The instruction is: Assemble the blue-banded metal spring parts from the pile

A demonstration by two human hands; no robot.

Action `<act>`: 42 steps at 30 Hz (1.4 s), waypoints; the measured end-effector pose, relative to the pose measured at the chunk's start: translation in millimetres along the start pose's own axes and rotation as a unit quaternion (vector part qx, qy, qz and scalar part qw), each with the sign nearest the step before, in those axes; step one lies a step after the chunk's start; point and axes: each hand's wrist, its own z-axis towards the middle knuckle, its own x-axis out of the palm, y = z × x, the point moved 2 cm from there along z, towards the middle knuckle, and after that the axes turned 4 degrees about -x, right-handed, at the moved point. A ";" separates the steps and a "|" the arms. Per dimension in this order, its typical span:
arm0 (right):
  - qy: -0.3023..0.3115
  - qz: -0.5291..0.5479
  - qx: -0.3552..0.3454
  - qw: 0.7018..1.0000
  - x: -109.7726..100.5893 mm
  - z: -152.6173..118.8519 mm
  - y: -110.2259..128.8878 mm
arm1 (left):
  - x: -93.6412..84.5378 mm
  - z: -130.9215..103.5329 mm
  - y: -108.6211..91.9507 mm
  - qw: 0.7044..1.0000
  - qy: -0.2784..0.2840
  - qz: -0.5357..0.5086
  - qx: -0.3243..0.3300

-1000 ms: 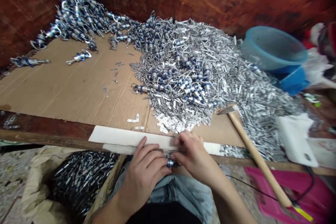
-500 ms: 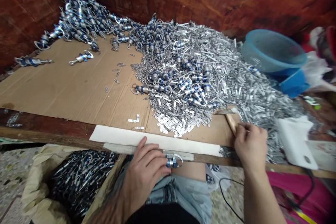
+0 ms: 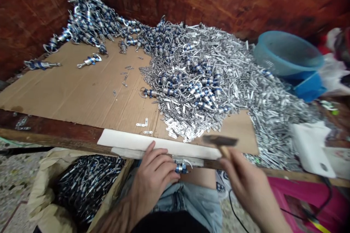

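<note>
My left hand (image 3: 155,174) rests at the bench's front edge, its fingers closed on a blue-and-silver metal fitting (image 3: 181,168). A curved hook sticks out from the fitting's right end; the rest is hidden under my fingers. In my right hand (image 3: 244,178) is a hammer (image 3: 221,140), gripped by its wooden handle. The hammer head is smeared by motion and hangs above the bench, up and right of the fitting. A white strip (image 3: 123,141) lies along the edge, just beyond my left fingers. Small flat metal links (image 3: 188,131) are heaped behind it.
Cardboard (image 3: 68,91) covers much of the bench. Finished-looking blue-and-silver fittings (image 3: 93,20) are piled at the back left. Silver metal strips (image 3: 235,54) spread rightward to a blue bowl (image 3: 290,52) and a white plastic piece (image 3: 311,145). Below left stands a sack (image 3: 43,189) of metal parts.
My right hand has lifted the hammer from the cardboard and brought it leftward, towards the fitting. My left hand keeps its hold on the fitting. The view has shifted slightly.
</note>
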 end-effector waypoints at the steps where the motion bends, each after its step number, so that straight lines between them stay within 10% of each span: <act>1: 0.007 0.023 -0.048 0.999 1.7 -7.2 15.0 | -0.2 0.0 0.0 1.000 0.004 0.000 -0.002; 5: -0.031 0.045 -0.135 0.989 11.3 -24.7 44.7 | -1.2 -0.3 0.1 1.000 0.002 -0.005 -0.007; 9: 0.087 0.009 -0.116 0.989 23.4 -24.6 42.4 | -0.7 -0.7 0.2 1.000 0.006 -0.012 -0.010; 23: 0.139 0.026 -0.106 0.984 21.5 -17.4 47.0 | -1.1 -0.7 0.9 1.000 -0.004 -0.013 0.005; 26: 0.117 0.011 -0.016 0.993 20.7 -8.1 22.6 | -0.5 -0.5 0.6 1.000 0.001 -0.014 0.005; 30: -0.075 -0.148 0.147 0.975 10.1 20.8 -43.6 | 0.9 -0.9 1.3 1.000 -0.015 -0.009 0.020; 35: -0.127 -0.284 0.135 0.941 12.6 53.1 -90.4 | 0.5 -2.8 1.2 0.998 -0.021 0.000 0.055; 39: -0.201 -0.195 0.045 0.959 16.8 57.8 -50.9 | -3.8 -3.5 -3.9 0.998 -0.013 -0.015 0.057; 42: -0.076 -0.035 -0.109 0.990 27.6 59.3 0.2 | -6.5 -3.2 -9.0 0.997 -0.017 -0.030 0.064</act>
